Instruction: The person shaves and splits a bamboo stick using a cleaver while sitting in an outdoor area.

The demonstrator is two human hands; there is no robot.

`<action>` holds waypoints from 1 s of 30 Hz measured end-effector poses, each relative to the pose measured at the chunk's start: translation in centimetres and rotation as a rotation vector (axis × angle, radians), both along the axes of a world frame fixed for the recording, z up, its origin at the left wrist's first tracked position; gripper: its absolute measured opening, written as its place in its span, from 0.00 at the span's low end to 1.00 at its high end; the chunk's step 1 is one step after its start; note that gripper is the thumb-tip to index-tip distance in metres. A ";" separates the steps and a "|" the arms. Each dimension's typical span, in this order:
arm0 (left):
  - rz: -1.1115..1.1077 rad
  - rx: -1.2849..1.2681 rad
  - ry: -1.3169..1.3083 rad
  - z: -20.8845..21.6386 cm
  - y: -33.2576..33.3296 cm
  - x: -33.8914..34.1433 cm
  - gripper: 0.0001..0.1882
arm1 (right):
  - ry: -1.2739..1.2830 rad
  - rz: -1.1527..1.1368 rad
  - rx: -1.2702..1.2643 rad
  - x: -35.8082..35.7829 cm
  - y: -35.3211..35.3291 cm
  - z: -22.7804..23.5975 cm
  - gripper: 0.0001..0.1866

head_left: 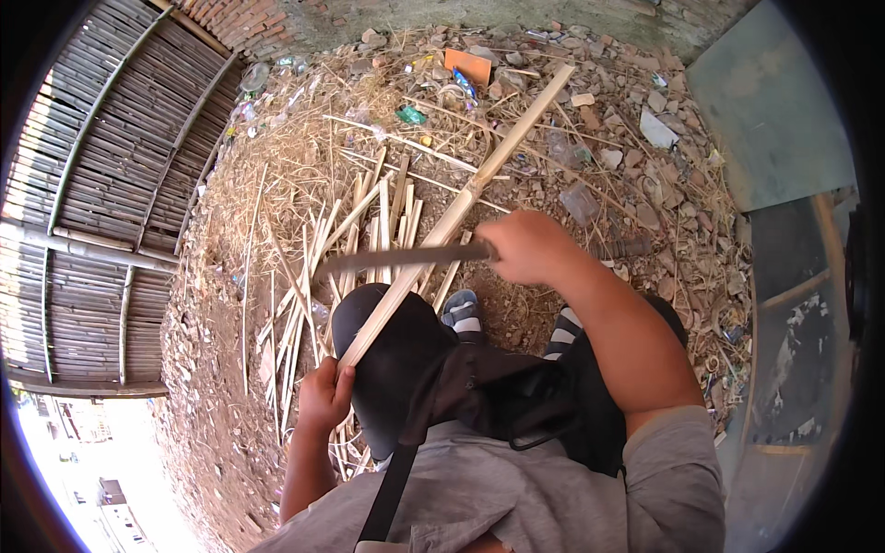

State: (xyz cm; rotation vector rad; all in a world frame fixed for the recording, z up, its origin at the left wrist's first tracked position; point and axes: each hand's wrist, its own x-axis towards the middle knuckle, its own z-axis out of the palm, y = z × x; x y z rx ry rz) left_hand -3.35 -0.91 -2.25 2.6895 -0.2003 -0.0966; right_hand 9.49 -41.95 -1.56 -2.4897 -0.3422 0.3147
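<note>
My left hand is closed around the near end of a long, pale split bamboo strip. The strip slants up across my dark-clothed knee toward the far right, its far end over the rubble. In my closed right hand is a machete, a long dark blade slightly smeared by motion; my fist hides the handle. The blade points left and lies across the strip in view, but I cannot tell whether it touches it. Several cut bamboo strips are heaped on the ground beyond and left of my knee.
Rubble and litter cover the ground ahead and right, with an orange slab among it. A bamboo-slat screen stands left, a wall behind, and grey panels right. My sandaled foot is near the strips.
</note>
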 end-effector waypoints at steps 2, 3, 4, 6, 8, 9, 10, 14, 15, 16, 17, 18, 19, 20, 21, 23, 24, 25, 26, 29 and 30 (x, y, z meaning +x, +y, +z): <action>0.010 -0.014 0.017 -0.2 0.4 -0.1 0.23 | -0.107 0.193 -0.116 -0.5 0.9 0.9 0.14; 0.005 -0.036 0.032 -0.1 0.4 -0.1 0.23 | -0.054 0.044 -0.007 0.3 -0.4 -0.5 0.16; 0.008 -0.058 0.028 0.0 -0.1 0.5 0.24 | -0.014 -0.115 0.095 1.8 -3.0 -2.2 0.18; 0.006 -0.047 0.029 0.1 -0.7 0.9 0.24 | 0.020 -0.458 0.202 3.1 -7.6 -4.3 0.18; 0.028 0.002 0.014 0.2 -0.6 0.6 0.24 | 0.049 -0.473 0.197 3.1 -7.1 -3.7 0.19; 0.040 0.014 -0.007 0.4 -0.8 0.5 0.23 | 0.085 -0.496 0.185 2.6 -7.0 -3.3 0.20; 0.042 0.045 -0.021 0.3 -0.7 0.3 0.22 | 0.097 -0.398 0.174 1.8 -5.4 -2.0 0.20; 0.049 0.194 -0.113 -0.4 -0.5 -0.5 0.20 | 0.024 0.002 -0.066 -0.7 -0.3 0.5 0.17; 0.048 0.200 -0.109 -0.3 -0.5 -0.8 0.20 | -0.074 0.154 -0.184 -1.1 0.1 1.0 0.17; 0.045 0.208 -0.136 0.1 -0.7 -1.0 0.20 | -0.079 0.153 -0.180 -1.0 -0.4 1.5 0.17; 0.045 0.219 -0.161 0.4 -0.7 -1.2 0.20 | -0.020 0.123 -0.144 -0.9 -1.3 1.7 0.18; 0.027 0.202 -0.199 0.6 -0.6 -1.4 0.21 | 0.040 0.096 -0.109 -0.6 -2.3 1.6 0.18; 0.018 0.201 -0.198 0.9 -0.8 -1.3 0.21 | 0.042 0.087 -0.108 -0.2 -3.8 1.2 0.18; 0.018 0.233 -0.183 1.2 -1.2 -1.3 0.21 | 0.080 -0.069 -0.080 0.5 -5.4 0.6 0.18; 0.017 0.265 -0.168 1.5 -1.5 -1.2 0.21 | 0.116 -0.225 -0.050 0.8 -6.4 0.1 0.19; 0.008 0.278 -0.174 2.1 -2.1 -1.5 0.20 | 0.055 -0.231 -0.028 0.8 -6.2 0.0 0.19; 0.029 0.260 -0.188 2.4 -2.3 -1.6 0.19 | -0.005 -0.237 -0.011 0.7 -6.0 0.1 0.19; 0.057 0.242 -0.200 2.5 -2.5 -2.0 0.19 | -0.005 -0.233 -0.009 0.5 -5.1 0.3 0.19; 0.080 0.237 -0.166 2.5 -2.3 -2.1 0.17 | -0.009 -0.130 -0.057 -0.1 -3.8 0.8 0.20; 0.141 0.316 -0.134 2.1 -2.7 -2.2 0.15 | -0.089 0.058 -0.117 -0.9 -2.8 -0.4 0.20; 0.141 0.309 -0.092 2.2 -3.0 -2.4 0.13 | -0.025 0.041 -0.085 -0.4 -3.5 -0.9 0.20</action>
